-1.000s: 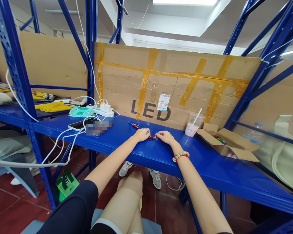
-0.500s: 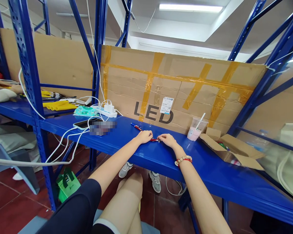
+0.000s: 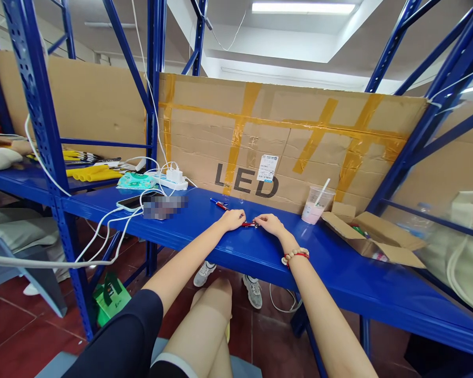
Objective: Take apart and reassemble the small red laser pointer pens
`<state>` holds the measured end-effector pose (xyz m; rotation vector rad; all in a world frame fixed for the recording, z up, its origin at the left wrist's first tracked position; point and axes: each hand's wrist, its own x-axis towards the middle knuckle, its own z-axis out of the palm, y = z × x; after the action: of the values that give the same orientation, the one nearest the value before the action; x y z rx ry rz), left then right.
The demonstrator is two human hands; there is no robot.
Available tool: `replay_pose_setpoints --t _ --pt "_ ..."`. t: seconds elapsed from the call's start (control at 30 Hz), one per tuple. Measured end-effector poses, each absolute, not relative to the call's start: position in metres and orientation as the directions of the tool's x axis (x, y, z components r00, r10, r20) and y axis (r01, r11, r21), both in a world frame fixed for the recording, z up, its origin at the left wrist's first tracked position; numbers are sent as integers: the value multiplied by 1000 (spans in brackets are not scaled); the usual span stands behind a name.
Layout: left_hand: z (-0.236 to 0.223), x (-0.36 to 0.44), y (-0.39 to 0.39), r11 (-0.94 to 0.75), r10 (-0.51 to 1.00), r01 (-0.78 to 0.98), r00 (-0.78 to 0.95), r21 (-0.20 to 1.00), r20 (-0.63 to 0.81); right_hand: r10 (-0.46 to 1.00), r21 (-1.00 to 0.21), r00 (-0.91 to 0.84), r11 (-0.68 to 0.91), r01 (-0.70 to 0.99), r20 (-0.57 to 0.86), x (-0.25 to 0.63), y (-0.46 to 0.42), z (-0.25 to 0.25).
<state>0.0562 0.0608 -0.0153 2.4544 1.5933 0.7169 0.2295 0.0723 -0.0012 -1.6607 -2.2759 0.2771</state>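
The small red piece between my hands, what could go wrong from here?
The small red piece could slip and roll off the blue table.

The right hand might knock over the pink drink cup if it swung outward.

A snagged white cable might drag the phone along.

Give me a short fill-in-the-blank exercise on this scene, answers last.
The large letters on the cardboard panel read ____.
The cup has a white ____ standing in it.
The beaded bracelet is on the ____ wrist.
The slim piece between the left hand and right hand is mainly ____.

LED; straw; right; red
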Motion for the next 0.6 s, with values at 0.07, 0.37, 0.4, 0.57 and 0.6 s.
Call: replay_pose_setpoints --t 0.07,0.37,0.4,0.57,0.6 --pt "-16 56 62 -434 889 828 328 356 319 949 -336 -284 314 888 135 230 73 -1" --pt "-15 57 61 -433 890 825 326 363 319 947 -335 -291 321 886 139 231 74 -2" --pt "-15 57 61 -433 890 824 327 364 319 946 -334 -292 322 886 139 231 75 -2" --pt "-15 56 61 -439 887 821 330 364 324 947 -329 -292 321 888 134 230 75 -2" --pt "-15 56 61 -438 887 822 329 364 324 947 -328 -292 320 889 133 230 75 -2"
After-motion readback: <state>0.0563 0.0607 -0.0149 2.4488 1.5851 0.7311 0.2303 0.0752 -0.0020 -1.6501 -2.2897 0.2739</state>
